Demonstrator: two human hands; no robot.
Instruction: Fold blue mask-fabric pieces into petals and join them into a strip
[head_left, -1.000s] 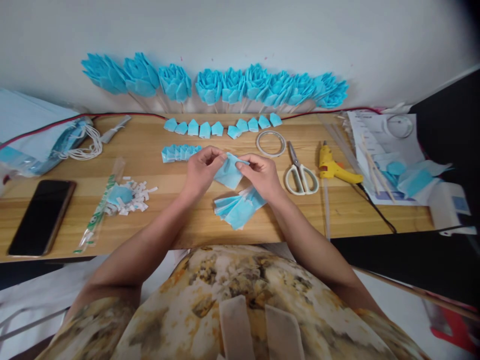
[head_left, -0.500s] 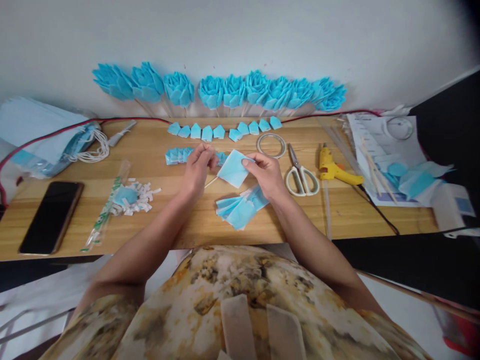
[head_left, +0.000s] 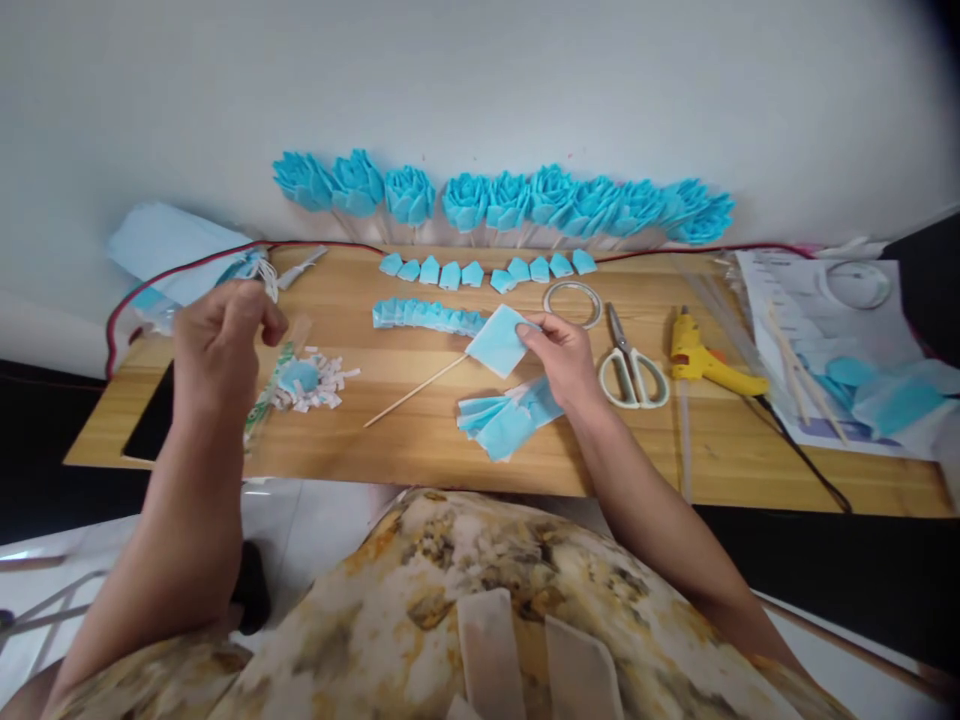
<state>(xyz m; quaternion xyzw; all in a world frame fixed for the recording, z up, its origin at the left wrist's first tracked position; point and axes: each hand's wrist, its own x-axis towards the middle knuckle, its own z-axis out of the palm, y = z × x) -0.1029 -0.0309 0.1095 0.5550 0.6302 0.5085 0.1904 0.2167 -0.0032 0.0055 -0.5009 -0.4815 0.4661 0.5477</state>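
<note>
My right hand (head_left: 561, 352) pinches a light blue square of mask-like fabric (head_left: 498, 341) by its right corner. A thin wooden stick (head_left: 417, 391) runs from the square's left corner down to the left. My left hand (head_left: 229, 340) is raised over the left side of the table, fingers curled together; anything in them is too small to make out. Below my right hand lies a fanned pile of blue fabric pieces (head_left: 506, 422). Behind the square is a row of overlapping folded blue pieces (head_left: 424, 314), with small folded blue petals (head_left: 451, 275) lined up farther back.
Blue fabric flowers (head_left: 466, 202) on sticks stand along the wall. To the right lie a tape roll (head_left: 547, 298), scissors (head_left: 634, 375) and a yellow glue gun (head_left: 697, 358). White paper scraps (head_left: 330, 385) and a partly hidden phone (head_left: 154, 420) are on the left.
My left hand has moved away from the square, left and toward me, exposing the stick. My right hand still holds the square. The whole view has shifted, moving the table rightward in frame.
</note>
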